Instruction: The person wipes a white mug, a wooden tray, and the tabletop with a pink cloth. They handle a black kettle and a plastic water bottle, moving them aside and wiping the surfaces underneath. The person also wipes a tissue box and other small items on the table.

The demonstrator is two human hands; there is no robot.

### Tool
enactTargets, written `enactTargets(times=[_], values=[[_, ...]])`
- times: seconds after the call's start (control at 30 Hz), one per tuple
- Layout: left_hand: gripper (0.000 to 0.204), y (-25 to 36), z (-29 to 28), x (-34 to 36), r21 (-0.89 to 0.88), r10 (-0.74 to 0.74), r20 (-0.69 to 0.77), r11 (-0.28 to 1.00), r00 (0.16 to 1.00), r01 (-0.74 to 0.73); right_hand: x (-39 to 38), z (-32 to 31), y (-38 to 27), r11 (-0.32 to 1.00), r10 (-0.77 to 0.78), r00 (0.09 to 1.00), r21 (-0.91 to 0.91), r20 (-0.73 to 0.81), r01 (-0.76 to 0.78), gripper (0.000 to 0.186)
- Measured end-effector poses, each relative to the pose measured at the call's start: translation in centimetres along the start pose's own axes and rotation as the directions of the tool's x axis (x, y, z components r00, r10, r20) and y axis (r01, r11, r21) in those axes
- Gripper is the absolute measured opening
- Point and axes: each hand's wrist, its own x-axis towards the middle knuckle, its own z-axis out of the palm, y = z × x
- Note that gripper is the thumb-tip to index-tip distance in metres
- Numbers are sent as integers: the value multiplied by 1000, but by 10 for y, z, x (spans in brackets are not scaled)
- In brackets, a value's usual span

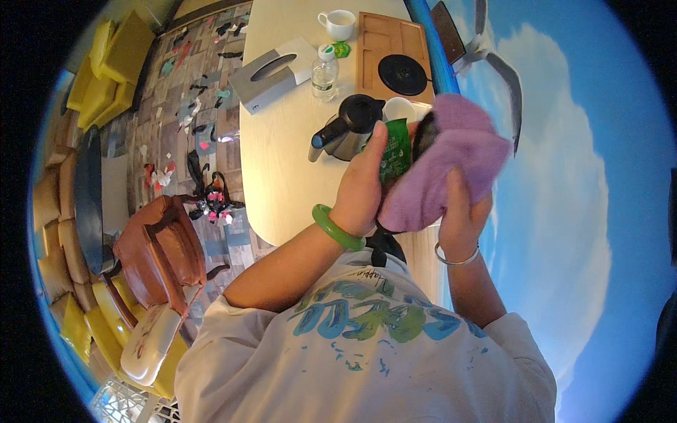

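Left hand (358,187), centre of frame: thumb laid along the green packet (396,151), which is pinched against fingers largely hidden behind it. Right hand (462,218), right of centre: thumb pressed onto the fuzzy purple cloth (451,162), fingers curled at its lower edge. Packet and cloth adjoin, raised before the table (278,190). Upper centre, on the table: black-lidded kettle (352,120), clear bottle (325,77), grey tissue box (261,81), white mug (338,25).

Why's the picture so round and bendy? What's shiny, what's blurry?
Head view: a fisheye lens bends edges, leaving black corners and tipping the yellow sofa near the rim; head view: the green bracelet glints; head view: the sofa looks softer, the left hand and green packet clearer.
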Motion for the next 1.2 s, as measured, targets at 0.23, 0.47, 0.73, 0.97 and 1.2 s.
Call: enactTargets(times=[0.23,0.47,0.73,0.97,1.2], values=[[69,-10,2,3,-95,-14,116,995,993,25,-6,10,17,783,-287,870,-426,400,454,63],[54,-54,7,-35,465,159,293,838,943,-286,16,-18,14,945,-22,997,-327,-80,-6,49],[29,-17,-5,1,747,418,469,283,778,-602,-21,-29,25,789,376,892,419,251,-450,35],[16,-18,2,20,845,630,393,40,670,-533,-40,-22,36,926,333,943,183,22,-331,34],[31,-32,40,6,607,453,282,599,846,-523,-13,-10,33,967,-194,970,-195,-147,164,43]])
